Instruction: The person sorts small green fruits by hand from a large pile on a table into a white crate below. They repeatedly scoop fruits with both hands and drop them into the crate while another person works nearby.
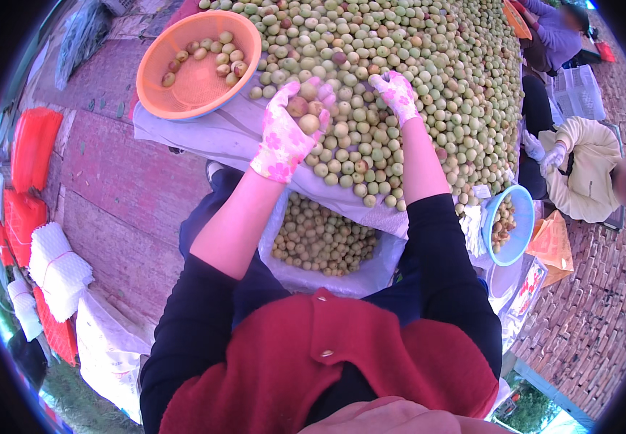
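Note:
My left hand [286, 137], in a white glove with pink flowers, is cupped palm up around several round fruits [298, 107], greenish with brown-red patches, like jujubes. A matching glove covers my right hand [397, 95], which rests on the broad heap of green fruits [428, 43]. Its fingers are curled together at the heap; whatever lies under the fingertips is hidden. Left of my left hand an orange basket [155, 90] holds several browner fruits. Below the table edge, between my legs, stands a lined crate [269, 246] with many fruits in it.
A light cloth [204, 141] covers the table edge. At right are a blue basket [524, 224] of brownish fruits and an orange bag [553, 246]. Two co-workers [580, 170] sit beyond the heap's right side. Red mesh sacks [34, 148] and white foam netting [56, 267] lie left.

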A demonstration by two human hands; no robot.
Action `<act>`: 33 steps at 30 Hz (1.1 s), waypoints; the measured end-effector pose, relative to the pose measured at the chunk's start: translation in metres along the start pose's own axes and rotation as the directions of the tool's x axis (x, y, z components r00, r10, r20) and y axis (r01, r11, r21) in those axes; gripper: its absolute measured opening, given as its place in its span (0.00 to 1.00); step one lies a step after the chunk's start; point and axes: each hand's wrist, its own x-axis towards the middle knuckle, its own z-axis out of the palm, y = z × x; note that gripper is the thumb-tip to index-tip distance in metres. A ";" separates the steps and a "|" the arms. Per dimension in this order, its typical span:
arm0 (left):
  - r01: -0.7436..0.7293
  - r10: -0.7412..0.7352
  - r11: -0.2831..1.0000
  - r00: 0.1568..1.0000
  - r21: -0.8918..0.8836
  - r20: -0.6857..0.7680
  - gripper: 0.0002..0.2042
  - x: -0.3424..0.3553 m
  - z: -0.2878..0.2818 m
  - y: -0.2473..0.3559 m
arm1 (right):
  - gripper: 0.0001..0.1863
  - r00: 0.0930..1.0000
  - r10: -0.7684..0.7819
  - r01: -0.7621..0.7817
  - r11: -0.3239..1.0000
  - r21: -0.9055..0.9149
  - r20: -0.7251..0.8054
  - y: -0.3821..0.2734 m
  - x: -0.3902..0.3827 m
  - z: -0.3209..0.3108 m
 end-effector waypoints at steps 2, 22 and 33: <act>0.019 -0.019 0.999 1.000 -0.030 0.007 0.21 -0.001 0.002 0.000 | 0.21 0.988 0.009 -0.099 0.802 0.589 0.153 0.011 -0.022 -0.005; 0.288 -0.280 0.957 0.951 -0.042 0.127 0.22 0.020 -0.006 -0.031 | 0.20 0.736 0.607 -0.444 0.768 0.462 -0.302 0.123 -0.429 -0.185; 0.321 -0.329 0.944 0.933 0.076 0.146 0.23 0.013 -0.005 -0.066 | 0.25 0.954 0.152 0.192 0.346 0.919 -0.257 0.088 -0.376 -0.129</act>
